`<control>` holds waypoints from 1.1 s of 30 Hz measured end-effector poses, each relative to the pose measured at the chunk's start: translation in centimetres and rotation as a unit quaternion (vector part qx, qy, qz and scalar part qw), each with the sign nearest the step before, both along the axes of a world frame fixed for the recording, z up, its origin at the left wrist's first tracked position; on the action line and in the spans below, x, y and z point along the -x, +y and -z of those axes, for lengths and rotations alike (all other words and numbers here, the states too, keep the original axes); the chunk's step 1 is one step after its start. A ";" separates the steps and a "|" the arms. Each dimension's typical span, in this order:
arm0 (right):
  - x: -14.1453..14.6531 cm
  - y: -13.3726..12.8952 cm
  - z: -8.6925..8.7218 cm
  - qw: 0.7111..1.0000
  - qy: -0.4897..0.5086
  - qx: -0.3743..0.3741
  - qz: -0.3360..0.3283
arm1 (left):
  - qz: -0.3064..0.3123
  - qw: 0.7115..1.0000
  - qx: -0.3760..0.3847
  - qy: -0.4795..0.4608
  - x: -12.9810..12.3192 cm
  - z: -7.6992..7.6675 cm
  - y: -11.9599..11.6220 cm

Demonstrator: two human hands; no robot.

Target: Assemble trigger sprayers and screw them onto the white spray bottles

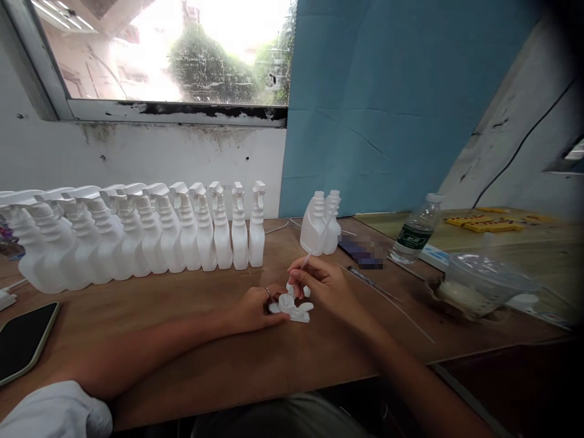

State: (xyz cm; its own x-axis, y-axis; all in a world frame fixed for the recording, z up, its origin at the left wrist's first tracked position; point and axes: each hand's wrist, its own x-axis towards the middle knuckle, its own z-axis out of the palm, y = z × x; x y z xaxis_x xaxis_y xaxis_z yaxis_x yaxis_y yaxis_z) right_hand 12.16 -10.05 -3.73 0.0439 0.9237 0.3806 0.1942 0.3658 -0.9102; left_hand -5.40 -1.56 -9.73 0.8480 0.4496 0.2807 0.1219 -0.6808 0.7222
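Observation:
My left hand [261, 309] rests low over the brown table with its fingers closed on a white plastic trigger sprayer head [298, 315], which lies on its side with its round collar facing up. Just right of it and slightly higher, my right hand [322, 281] pinches a thin translucent tube [318, 237] that slants up and to the right, in front of two white bottles without tops [314, 226]. Another small white piece shows behind the right fingers, partly hidden. Whether the tube's lower end touches the sprayer head cannot be made out.
White spray bottles with trigger tops [221, 234] stand in a long row at left. A phone [27, 340] lies near the left edge. At right are a water bottle [414, 234], a lidded plastic bowl [483, 286], a pen [360, 275] and a loose thin tube [406, 313].

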 end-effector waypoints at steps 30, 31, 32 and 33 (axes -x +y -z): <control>-0.9 0.2 -0.4 0.991 -0.120 0.030 -0.042 | -0.016 1.000 -0.022 0.015 0.1 -0.1 0.0; -1.1 0.2 -0.4 0.986 -0.155 0.028 -0.051 | -0.018 0.999 -0.023 0.016 0.1 0.0 0.0; -1.2 0.3 -0.4 0.981 -0.183 0.025 -0.058 | -0.019 0.999 -0.026 0.018 0.1 0.1 0.1; -1.3 0.3 -0.4 0.977 -0.201 0.022 -0.063 | -0.021 0.999 -0.029 0.019 0.1 0.2 0.2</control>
State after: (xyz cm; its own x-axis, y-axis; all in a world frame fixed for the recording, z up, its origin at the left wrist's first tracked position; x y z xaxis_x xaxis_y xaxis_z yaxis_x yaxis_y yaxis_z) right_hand 13.42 -9.73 -3.34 -0.2163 0.9277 0.3043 0.4946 0.3728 -0.7851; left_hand -5.46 -1.38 -9.96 0.8394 0.4685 0.2757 0.1772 -0.7153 0.6759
